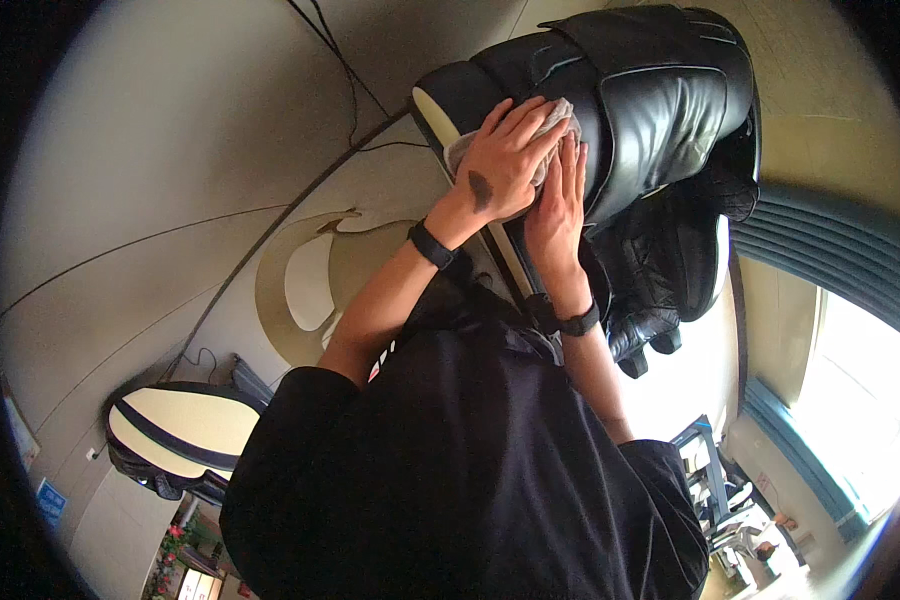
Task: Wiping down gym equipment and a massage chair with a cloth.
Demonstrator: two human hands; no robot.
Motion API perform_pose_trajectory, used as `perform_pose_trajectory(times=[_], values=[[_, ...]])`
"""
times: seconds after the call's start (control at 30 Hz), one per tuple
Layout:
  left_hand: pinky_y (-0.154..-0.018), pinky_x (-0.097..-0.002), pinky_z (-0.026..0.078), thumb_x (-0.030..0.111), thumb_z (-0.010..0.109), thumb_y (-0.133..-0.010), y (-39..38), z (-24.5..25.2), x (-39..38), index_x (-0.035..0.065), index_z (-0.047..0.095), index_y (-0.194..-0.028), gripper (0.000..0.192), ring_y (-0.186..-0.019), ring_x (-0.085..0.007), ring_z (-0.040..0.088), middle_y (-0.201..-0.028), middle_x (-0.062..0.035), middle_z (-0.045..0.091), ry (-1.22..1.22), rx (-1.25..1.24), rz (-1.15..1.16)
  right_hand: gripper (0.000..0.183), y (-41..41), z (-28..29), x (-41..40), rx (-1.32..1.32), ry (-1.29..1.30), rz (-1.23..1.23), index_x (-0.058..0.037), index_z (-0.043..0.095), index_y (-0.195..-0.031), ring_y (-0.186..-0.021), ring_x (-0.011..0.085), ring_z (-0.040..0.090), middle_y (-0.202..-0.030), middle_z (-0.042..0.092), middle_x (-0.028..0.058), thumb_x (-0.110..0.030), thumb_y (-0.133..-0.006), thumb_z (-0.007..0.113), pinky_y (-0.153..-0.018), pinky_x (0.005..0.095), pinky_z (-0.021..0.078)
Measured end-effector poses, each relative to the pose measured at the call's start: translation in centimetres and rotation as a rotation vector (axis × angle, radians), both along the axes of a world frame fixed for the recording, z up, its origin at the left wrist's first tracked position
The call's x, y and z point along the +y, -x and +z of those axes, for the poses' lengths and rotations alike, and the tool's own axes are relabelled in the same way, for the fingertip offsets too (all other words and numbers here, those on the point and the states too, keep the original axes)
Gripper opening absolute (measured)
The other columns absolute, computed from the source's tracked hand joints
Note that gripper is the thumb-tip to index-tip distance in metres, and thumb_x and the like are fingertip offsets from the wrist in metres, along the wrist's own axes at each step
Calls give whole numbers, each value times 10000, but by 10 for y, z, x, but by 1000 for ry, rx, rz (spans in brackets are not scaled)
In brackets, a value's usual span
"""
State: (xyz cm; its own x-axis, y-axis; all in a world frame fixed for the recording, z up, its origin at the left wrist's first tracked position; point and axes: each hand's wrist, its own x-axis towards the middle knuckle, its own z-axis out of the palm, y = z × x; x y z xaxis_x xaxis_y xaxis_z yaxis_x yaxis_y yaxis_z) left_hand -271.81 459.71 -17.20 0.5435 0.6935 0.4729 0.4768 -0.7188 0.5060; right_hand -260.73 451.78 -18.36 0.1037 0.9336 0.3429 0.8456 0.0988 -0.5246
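Observation:
A black leather massage chair [660, 127] with a cream side panel fills the upper right. My left hand [502, 161] lies on a crumpled light grey cloth [559, 116], its fingers spread over it, and presses it against the chair's black padding. Beside it, my right hand [559, 202] rests with straight fingers on the cloth's edge and the chair surface. Part of the cloth shows beyond the left hand's far side. Both wrists wear black bands. The palms are hidden, so how much cloth is gripped cannot be seen.
A second cream-and-black chair [176, 431] stands at the lower left by the wall. Dark cables [337, 52] run along the wall at the top. Blue curtains [825, 232] hang by a bright window on the right, with exercise equipment [709, 465] below.

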Motion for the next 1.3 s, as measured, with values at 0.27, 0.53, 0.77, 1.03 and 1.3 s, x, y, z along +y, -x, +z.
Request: perform_pose_trajectory(times=[0.27,0.53,0.77,1.03,1.3], values=[[-1082,-459,408,-25,644,-697,5,-14,-6,47,706,-1156,469,-1281,-314,546,-1271,-162,638,-120,-134,21,557,-2,5,-24,-2,4,107,48,478,-1391,-1428,479,332,-1524,401,248,86,-836,511,-1139,499,371],[-962,-489,474,-19,618,-777,13,-44,-92,80,727,-1143,394,-1187,-378,599,-1198,-179,681,-132,-178,86,498,-5,-25,-94,45,26,175,45,510,-1335,-1390,425,413,-1453,476,232,51,-837,520,-1129,480,381],[-1038,-510,441,5,677,-782,-7,-72,-189,83,693,-1188,414,-1257,-382,544,-1260,-151,644,31,-220,157,501,-17,-55,-174,-55,-1,139,58,494,-1354,-1355,464,431,-1471,451,260,-43,-867,556,-1121,536,361],[-1099,-455,443,-17,682,-825,-8,-87,-237,132,624,-1303,505,-1338,-313,497,-1419,-93,560,157,-228,172,391,-32,-96,-208,-23,-93,205,46,525,-1290,-1361,457,426,-1461,470,244,-25,-906,547,-1142,546,324],[-1099,-441,453,-63,681,-784,41,-110,-291,84,607,-1327,568,-1325,-315,511,-1437,-129,536,372,-137,132,358,-16,-112,-249,-165,3,288,-15,593,-1235,-1421,438,366,-1468,516,127,4,-885,520,-1161,581,263]])
